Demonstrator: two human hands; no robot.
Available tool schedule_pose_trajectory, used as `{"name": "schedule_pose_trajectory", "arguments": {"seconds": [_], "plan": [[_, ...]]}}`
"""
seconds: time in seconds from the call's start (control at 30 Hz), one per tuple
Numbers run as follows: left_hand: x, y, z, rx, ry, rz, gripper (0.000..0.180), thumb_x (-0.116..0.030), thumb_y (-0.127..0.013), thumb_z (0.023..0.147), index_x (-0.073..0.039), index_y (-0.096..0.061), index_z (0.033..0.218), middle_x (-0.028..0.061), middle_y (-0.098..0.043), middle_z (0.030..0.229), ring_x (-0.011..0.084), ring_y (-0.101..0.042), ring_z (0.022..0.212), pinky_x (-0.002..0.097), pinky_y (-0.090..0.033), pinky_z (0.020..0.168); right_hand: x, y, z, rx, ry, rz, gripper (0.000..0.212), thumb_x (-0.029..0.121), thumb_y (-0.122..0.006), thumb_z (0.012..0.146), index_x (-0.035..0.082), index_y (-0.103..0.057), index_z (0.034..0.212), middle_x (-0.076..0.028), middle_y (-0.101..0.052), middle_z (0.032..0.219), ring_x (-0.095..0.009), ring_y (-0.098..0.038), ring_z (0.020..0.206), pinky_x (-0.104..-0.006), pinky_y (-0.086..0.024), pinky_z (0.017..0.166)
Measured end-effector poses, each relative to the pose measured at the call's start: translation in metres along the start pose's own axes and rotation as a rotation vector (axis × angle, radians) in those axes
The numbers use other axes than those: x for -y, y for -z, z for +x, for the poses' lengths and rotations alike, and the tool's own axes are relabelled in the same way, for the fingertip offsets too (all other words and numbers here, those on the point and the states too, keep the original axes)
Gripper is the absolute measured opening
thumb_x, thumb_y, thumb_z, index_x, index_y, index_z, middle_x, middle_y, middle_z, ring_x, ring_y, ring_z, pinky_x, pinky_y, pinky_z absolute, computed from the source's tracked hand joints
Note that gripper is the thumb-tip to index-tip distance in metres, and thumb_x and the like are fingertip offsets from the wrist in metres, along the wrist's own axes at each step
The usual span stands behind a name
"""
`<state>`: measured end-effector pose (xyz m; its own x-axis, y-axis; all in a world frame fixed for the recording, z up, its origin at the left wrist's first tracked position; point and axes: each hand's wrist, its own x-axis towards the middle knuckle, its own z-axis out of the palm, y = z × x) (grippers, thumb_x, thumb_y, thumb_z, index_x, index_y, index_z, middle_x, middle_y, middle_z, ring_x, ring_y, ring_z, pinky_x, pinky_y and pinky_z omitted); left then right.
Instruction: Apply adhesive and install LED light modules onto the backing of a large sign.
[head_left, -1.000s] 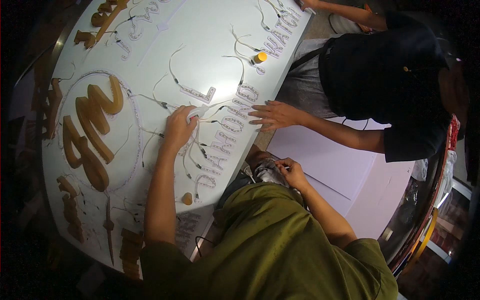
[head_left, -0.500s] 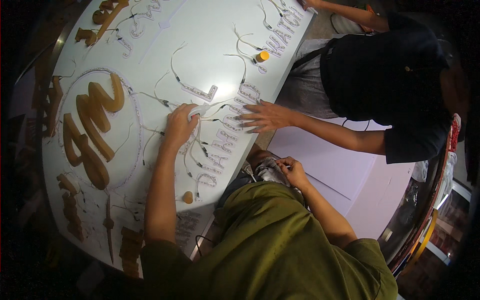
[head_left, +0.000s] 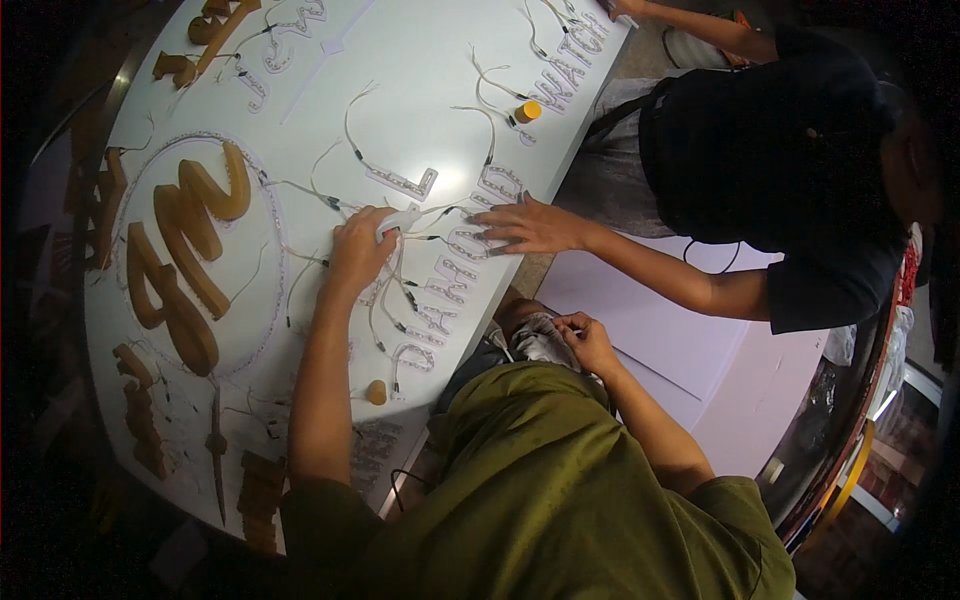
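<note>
My left hand is closed round a small white rounded object with a red spot on its side; its exact kind I cannot tell. It rests on the white table among thin wires with black joints. Just right of it runs a row of pale letter plates lined with small lights, and an angled letter plate lies a little beyond. Near my lap, my right hand has its fingers curled together; something small and white may be between them, but I cannot make it out.
A co-worker's hand lies spread on the letter row. Large gold script letters sit inside a light-edged oval at left. A yellow cap and a tan cylinder stand on the table. Pale sheets lie at right.
The co-worker's hand has shifted slightly left over the letter row. My hands hold nearly the same places.
</note>
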<state>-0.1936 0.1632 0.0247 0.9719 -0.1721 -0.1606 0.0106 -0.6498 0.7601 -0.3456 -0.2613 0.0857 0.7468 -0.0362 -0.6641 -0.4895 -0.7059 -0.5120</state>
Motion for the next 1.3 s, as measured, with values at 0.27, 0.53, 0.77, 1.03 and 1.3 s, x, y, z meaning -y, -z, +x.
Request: {"name": "schedule_pose_trajectory", "arguments": {"seconds": [0.27, 0.53, 0.77, 1.03, 1.3], "plan": [[-0.011, 0.005, 0.001, -0.033, 0.039, -0.087, 0.034, -0.006, -0.071, 0.092, -0.001, -0.069, 0.125, 0.0147, -0.071, 0.108, 0.0278, -0.066, 0.081, 0.0367, -0.053, 0.074, -0.013, -0.005, 0.003, -0.045, 0.057, 0.019, 0.019, 0.011, -0.067, 0.097, 0.000, -0.075, 0.110, -0.015, -0.073, 0.103, -0.025, -0.070, 0.092, -0.0351, -0.054, 0.085], [-0.019, 0.005, -0.033, -0.140, 0.071, -0.195, 0.032, -0.011, -0.070, 0.091, -0.004, -0.069, 0.122, 0.0134, -0.068, 0.109, 0.0333, -0.065, 0.096, 0.0429, -0.048, 0.090, -0.012, -0.003, 0.007, -0.044, 0.073, 0.026, 0.019, 0.012, -0.067, 0.098, -0.001, -0.075, 0.110, -0.015, -0.073, 0.102, -0.022, -0.069, 0.089, -0.0336, -0.054, 0.082], [-0.014, -0.004, -0.062, -0.123, 0.148, -0.129, 0.032, -0.011, -0.069, 0.092, -0.005, -0.068, 0.123, 0.0143, -0.067, 0.108, 0.0351, -0.064, 0.100, 0.0446, -0.048, 0.092, -0.014, -0.004, 0.007, -0.011, 0.029, 0.075, 0.020, 0.011, -0.066, 0.098, 0.000, -0.074, 0.112, -0.015, -0.074, 0.103, -0.023, -0.069, 0.093, -0.0350, -0.054, 0.086], [-0.018, -0.006, -0.058, -0.090, 0.125, -0.074, 0.032, -0.010, -0.069, 0.093, -0.002, -0.067, 0.123, 0.0153, -0.069, 0.110, 0.0355, -0.067, 0.100, 0.0430, -0.051, 0.088, -0.001, 0.000, 0.004, 0.003, -0.004, 0.039, 0.020, 0.011, -0.067, 0.098, 0.001, -0.075, 0.113, -0.014, -0.074, 0.102, -0.022, -0.069, 0.095, -0.0345, -0.053, 0.087], [-0.020, -0.015, -0.054, -0.076, 0.173, -0.057, 0.033, -0.014, -0.070, 0.093, -0.007, -0.067, 0.125, 0.0120, -0.068, 0.111, 0.0332, -0.064, 0.107, 0.0467, -0.043, 0.098, -0.005, -0.004, 0.003, 0.008, -0.012, 0.026, 0.019, 0.011, -0.066, 0.099, -0.001, -0.074, 0.111, -0.013, -0.073, 0.101, -0.021, -0.069, 0.093, -0.0344, -0.053, 0.086]]}}
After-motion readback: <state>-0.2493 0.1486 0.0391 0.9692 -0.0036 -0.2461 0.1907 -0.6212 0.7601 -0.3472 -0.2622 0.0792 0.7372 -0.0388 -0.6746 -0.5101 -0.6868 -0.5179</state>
